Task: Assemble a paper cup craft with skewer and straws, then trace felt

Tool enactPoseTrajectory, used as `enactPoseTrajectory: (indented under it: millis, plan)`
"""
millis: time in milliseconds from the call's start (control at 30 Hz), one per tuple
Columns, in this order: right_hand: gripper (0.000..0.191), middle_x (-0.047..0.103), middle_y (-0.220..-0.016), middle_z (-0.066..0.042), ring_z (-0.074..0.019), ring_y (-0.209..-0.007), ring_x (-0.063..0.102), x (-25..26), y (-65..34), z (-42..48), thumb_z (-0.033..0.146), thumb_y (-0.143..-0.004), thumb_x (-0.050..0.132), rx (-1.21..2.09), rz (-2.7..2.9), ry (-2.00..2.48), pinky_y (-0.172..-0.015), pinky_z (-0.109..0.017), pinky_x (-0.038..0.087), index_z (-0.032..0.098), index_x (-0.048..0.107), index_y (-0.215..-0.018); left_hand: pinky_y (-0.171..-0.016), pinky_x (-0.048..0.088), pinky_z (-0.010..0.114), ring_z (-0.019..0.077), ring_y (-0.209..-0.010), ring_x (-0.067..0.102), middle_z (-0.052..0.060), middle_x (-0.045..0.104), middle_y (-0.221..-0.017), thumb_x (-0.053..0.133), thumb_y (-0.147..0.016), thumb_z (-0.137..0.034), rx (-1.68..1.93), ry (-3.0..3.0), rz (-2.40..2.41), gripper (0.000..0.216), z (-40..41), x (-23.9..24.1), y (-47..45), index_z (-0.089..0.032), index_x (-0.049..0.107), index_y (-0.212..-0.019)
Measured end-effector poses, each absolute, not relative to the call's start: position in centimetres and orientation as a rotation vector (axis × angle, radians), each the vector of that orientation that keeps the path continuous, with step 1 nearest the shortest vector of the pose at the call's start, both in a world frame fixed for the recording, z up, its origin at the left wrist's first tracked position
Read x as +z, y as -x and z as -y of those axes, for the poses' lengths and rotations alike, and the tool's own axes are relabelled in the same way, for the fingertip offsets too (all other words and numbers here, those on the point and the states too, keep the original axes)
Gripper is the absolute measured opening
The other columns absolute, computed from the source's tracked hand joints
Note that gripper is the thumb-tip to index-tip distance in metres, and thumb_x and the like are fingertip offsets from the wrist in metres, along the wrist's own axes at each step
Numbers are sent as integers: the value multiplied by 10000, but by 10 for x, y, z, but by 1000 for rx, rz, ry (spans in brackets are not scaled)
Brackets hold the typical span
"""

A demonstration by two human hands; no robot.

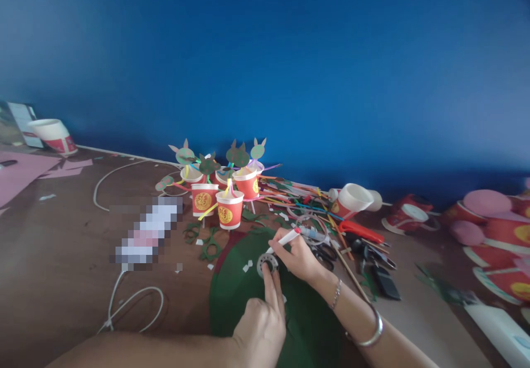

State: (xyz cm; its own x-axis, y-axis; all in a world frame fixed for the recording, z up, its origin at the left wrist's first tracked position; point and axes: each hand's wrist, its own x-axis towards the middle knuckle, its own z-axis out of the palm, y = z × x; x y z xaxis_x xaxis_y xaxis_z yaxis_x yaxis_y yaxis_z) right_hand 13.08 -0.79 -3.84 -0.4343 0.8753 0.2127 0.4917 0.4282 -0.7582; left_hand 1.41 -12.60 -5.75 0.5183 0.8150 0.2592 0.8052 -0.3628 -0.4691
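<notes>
My left hand (pixel 261 318) reaches up from the bottom, two fingers stretched out and pressing a small grey ring (pixel 263 259) with holes round it onto dark green paper (pixel 232 296). Its other fingers are curled. In my right hand (pixel 298 256) is a white marker (pixel 285 240) with a red end, slanted so that its lower end meets the ring's upper edge. The marker's tip is too small to make out. Small white scraps (pixel 247 266) lie on the paper, and cut green scraps (pixel 210 246) lie to its left.
Behind the paper stand several red-and-white paper cups (pixel 230 213) with green animal-head cutouts (pixel 238 155). Coloured strips (pixel 285 191), a red-handled cutter (pixel 362 231) and black scissors (pixel 327 255) lie to the right. A blurred phone (pixel 151 230) with a white cable (pixel 111 296) lies left.
</notes>
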Motion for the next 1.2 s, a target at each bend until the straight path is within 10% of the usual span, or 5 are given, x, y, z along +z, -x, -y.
enactPoseTrajectory:
  millis: [1200]
  plan:
    - [223, 597, -604, -4, -184, -700, 556, -50, -153, 71, 260, -813, 550, 374, 2001, 1399, -710, -308, 402, 200, 537, -599, -346, 438, 198, 134, -426, 596, 340, 563, -1176, 451, -813, -163, 142, 2331, 1249, 471, 125, -46, -10, -44, 549, -1257]
